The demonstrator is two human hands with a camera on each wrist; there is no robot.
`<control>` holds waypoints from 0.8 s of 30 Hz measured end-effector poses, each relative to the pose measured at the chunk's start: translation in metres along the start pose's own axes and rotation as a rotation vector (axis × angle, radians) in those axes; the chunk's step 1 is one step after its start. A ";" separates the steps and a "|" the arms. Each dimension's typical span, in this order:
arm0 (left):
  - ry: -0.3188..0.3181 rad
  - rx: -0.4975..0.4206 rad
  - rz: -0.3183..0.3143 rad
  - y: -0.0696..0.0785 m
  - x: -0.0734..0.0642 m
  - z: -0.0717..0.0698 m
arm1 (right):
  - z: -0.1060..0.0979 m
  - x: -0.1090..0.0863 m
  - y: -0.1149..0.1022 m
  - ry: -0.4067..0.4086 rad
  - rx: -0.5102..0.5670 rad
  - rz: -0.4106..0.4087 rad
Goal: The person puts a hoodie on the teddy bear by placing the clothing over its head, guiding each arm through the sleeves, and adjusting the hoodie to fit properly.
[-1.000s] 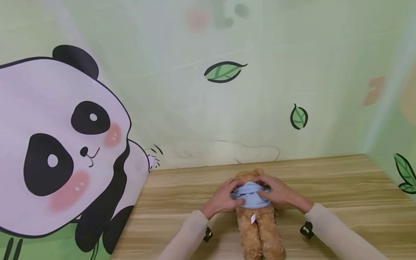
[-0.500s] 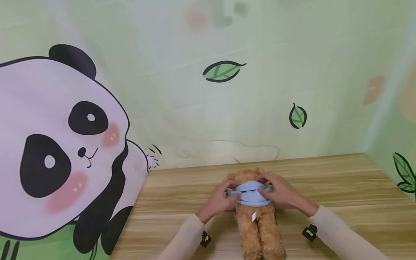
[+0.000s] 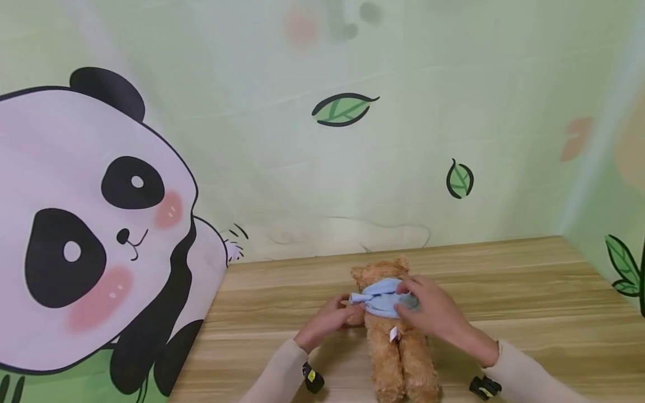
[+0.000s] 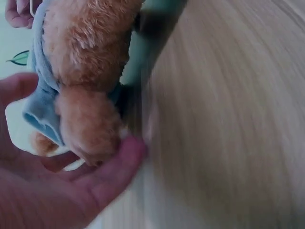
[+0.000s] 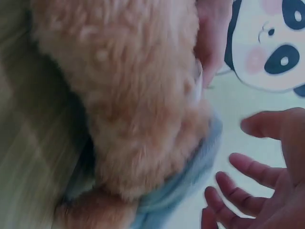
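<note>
A brown teddy bear (image 3: 403, 358) lies on a wooden table, head toward the wall and legs toward me. Round its upper body is a light blue shirt (image 3: 385, 305), rucked into folds, its left sleeve (image 4: 40, 114) standing out like a tube. My left hand (image 3: 327, 319) is at the bear's left arm; in the left wrist view its fingertips meet the furry paw (image 4: 90, 124) while the thumb stays apart. Above the shirt's right side hovers my right hand (image 3: 438, 310). The right wrist view shows its fingers (image 5: 248, 164) spread, with nothing between them.
The wooden table (image 3: 504, 280) reaches back to a pale green wall cloth (image 3: 282, 168) printed with a panda and leaves. A small white tag (image 3: 393, 334) sticks up from the bear's lower body. Black wrist cameras (image 3: 313, 378) hang below both sleeves.
My left hand has slid left and down, off the shirt to the bear's arm. The right hand has lifted off the shirt's edge and spread. The left sleeve now stands out more.
</note>
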State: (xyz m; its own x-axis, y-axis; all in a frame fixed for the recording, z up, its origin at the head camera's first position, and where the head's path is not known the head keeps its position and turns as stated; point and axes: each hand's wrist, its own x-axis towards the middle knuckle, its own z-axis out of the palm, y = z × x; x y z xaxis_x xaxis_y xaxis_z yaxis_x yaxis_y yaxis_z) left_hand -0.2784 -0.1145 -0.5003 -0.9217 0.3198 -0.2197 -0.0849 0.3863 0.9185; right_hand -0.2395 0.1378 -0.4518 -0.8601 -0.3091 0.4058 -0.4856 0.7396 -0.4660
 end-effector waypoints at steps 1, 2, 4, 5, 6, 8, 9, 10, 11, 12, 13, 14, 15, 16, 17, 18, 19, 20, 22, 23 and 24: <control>-0.029 -0.041 0.005 -0.001 0.001 0.001 | 0.002 -0.001 -0.002 -0.016 -0.024 0.007; -0.055 -0.078 0.012 -0.002 0.002 0.001 | 0.004 -0.001 -0.003 -0.032 -0.047 0.016; -0.109 -0.135 0.026 -0.004 0.003 0.003 | 0.007 -0.001 -0.005 -0.056 -0.081 0.033; -0.133 -0.161 0.035 -0.005 0.003 0.003 | 0.009 -0.001 -0.005 -0.067 -0.084 0.044; -0.149 -0.182 0.042 -0.006 0.003 0.004 | 0.010 -0.002 -0.004 -0.072 -0.079 0.053; -0.168 -0.240 0.047 -0.008 0.003 0.006 | 0.012 -0.002 -0.003 -0.072 -0.069 0.062; -0.169 -0.263 0.048 -0.009 0.003 0.007 | 0.013 -0.002 -0.002 -0.070 -0.061 0.063; -0.166 -0.292 0.049 -0.010 0.003 0.008 | 0.013 -0.002 -0.002 -0.068 -0.051 0.063; -0.157 -0.319 0.052 -0.011 0.003 0.009 | 0.014 -0.002 -0.001 -0.068 -0.034 0.062; -0.145 -0.344 0.056 -0.012 0.002 0.010 | 0.014 -0.001 0.000 -0.067 -0.018 0.056; -0.136 -0.373 0.061 -0.011 0.002 0.011 | 0.014 -0.001 0.001 -0.067 -0.002 0.051; -0.130 -0.400 0.068 -0.011 0.000 0.012 | 0.014 -0.001 0.001 -0.066 0.013 0.049; -0.125 -0.425 0.077 -0.010 -0.001 0.013 | 0.014 -0.001 0.002 -0.061 0.030 0.044; -0.121 -0.447 0.100 -0.009 -0.002 0.014 | 0.013 -0.002 0.003 -0.056 0.049 0.040; -0.120 -0.452 0.121 -0.007 -0.004 0.015 | 0.013 -0.002 0.005 -0.052 0.069 0.035; -0.108 -0.440 0.148 -0.005 -0.007 0.016 | 0.012 -0.002 0.006 -0.044 0.083 0.026; -0.094 -0.420 0.178 -0.003 -0.009 0.017 | 0.011 -0.003 0.007 -0.035 0.100 0.020; -0.074 -0.393 0.205 -0.001 -0.012 0.018 | 0.010 -0.004 0.008 -0.025 0.123 0.015; -0.007 -0.312 0.264 0.004 -0.016 0.021 | 0.007 -0.005 0.009 -0.011 0.172 0.001; 0.033 -0.275 0.278 0.007 -0.018 0.022 | 0.007 -0.005 0.009 -0.004 0.194 -0.008; 0.068 -0.253 0.294 0.009 -0.020 0.023 | 0.006 -0.005 0.009 0.003 0.212 -0.015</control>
State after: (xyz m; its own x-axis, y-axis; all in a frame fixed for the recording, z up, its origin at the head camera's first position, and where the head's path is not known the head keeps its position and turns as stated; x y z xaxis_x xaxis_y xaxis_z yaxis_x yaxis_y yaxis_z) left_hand -0.2518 -0.0974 -0.4952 -0.9428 0.3236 0.0798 0.1040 0.0583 0.9929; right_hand -0.2408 0.1425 -0.4628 -0.8524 -0.3169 0.4160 -0.5204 0.5926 -0.6149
